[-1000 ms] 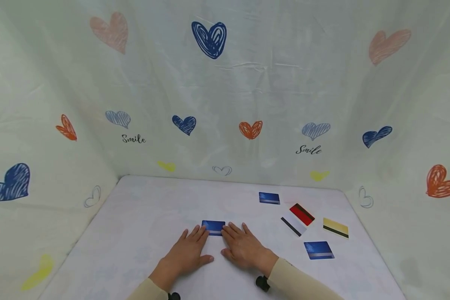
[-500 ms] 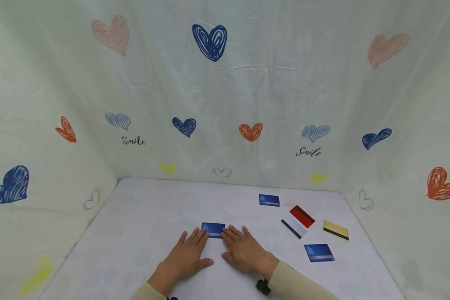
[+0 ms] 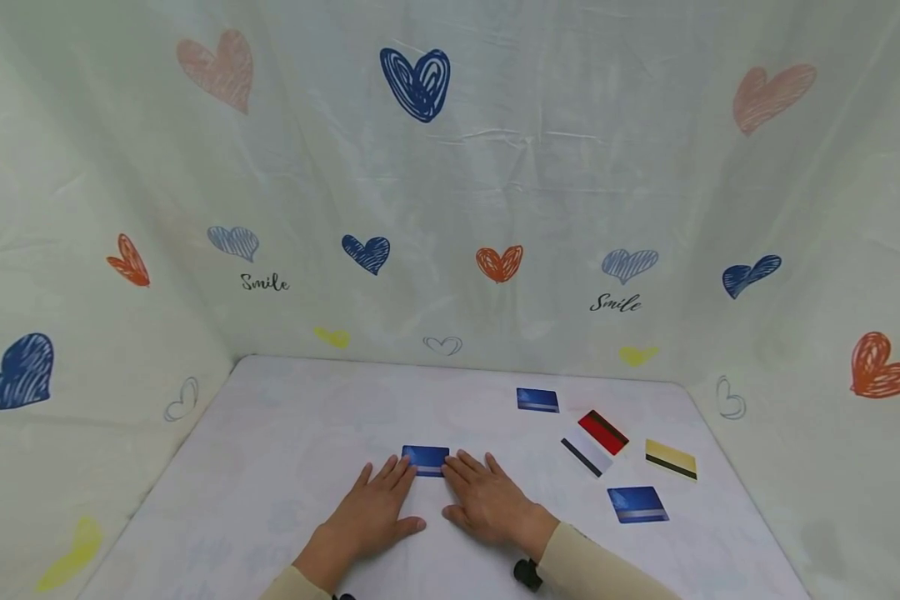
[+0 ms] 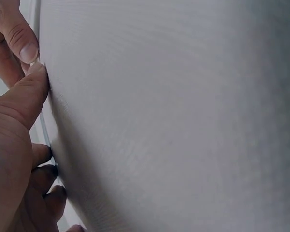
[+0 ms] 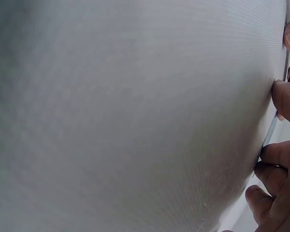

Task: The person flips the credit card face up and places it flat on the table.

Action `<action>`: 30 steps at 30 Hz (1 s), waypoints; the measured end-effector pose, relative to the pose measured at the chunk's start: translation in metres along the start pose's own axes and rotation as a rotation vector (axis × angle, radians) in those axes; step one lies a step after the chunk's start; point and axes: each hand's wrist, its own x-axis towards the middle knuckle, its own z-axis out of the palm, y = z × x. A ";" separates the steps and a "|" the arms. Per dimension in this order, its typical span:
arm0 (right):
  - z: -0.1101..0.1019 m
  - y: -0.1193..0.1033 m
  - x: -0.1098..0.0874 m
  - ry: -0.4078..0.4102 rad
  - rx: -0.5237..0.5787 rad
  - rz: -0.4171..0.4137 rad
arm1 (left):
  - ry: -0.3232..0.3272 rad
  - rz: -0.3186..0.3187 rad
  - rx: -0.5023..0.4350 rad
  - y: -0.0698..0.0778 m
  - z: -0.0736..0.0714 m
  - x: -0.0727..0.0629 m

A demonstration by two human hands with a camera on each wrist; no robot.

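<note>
The leftmost blue card (image 3: 427, 457) lay lengthwise between the left hand (image 3: 375, 508), touching its left end, and the right hand (image 3: 487, 498), touching its right (fingers straight, clasping nothing).

The leftmost blue card (image 3: 426, 460) looks like smooth plastic with a slight gloss, as do the red card (image 3: 603, 432) and yellow card (image 3: 671, 460). Matt, finely textured cloth seems to cover the surface (image 3: 292, 433). The curtain (image 3: 480, 192) is creased and faintly shiny; the right sleeve (image 3: 600, 568) looks like matt cloth.

Six cards (image 3: 426, 457) lie spread on a white table (image 3: 300, 425)
</note>
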 end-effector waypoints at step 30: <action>-0.011 0.016 0.045 0.203 0.001 0.032 | 0.280 -0.023 0.095 -0.017 -0.021 0.035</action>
